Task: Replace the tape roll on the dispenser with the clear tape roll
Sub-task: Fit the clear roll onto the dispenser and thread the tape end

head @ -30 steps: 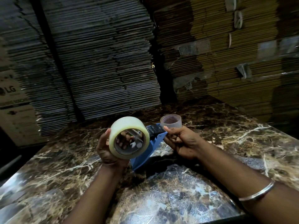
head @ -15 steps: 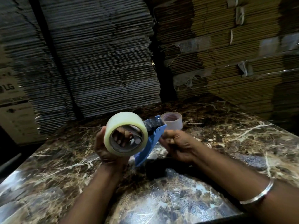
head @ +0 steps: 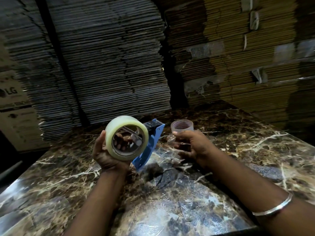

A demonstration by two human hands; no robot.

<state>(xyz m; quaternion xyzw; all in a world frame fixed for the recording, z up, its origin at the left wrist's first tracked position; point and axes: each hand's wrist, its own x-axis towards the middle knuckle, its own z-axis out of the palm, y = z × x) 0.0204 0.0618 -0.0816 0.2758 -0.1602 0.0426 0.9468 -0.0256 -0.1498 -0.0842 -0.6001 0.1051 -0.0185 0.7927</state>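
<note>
The left hand (head: pixel 109 150) is raised above the counter (head: pixel 238 159), palm turned toward the camera and wrist bent back, with the forearm running up from the lower middle of the view. It holds the blue tape dispenser (head: pixel 150 143) with the big roll of clear tape (head: pixel 127 137) on it. The roll faces the camera, so its open core shows, and through the core the curled fingers (head: pixel 120 142) can be seen wrapped tight around the dispenser's inner part. The heel of the palm cups the roll from below and on its left side. The dispenser's blue frame slants from its dark top end beside the roll down to a lower tip just above the counter.

The right hand (head: pixel 192 145) reaches in from the lower right, forearm stretched across the counter, a silver bangle (head: pixel 274 208) on the wrist. The back of the hand faces up and the fingers are loosely curled and partly spread. The small, nearly spent tape roll (head: pixel 182 127) stands just beyond the fingertips; the thumb and forefinger seem to be at its lower edge, but whether they pinch it or only touch it cannot be told, as this part is blurred.

Stacks of flattened cardboard (head: pixel 110 65) rise behind the counter.
</note>
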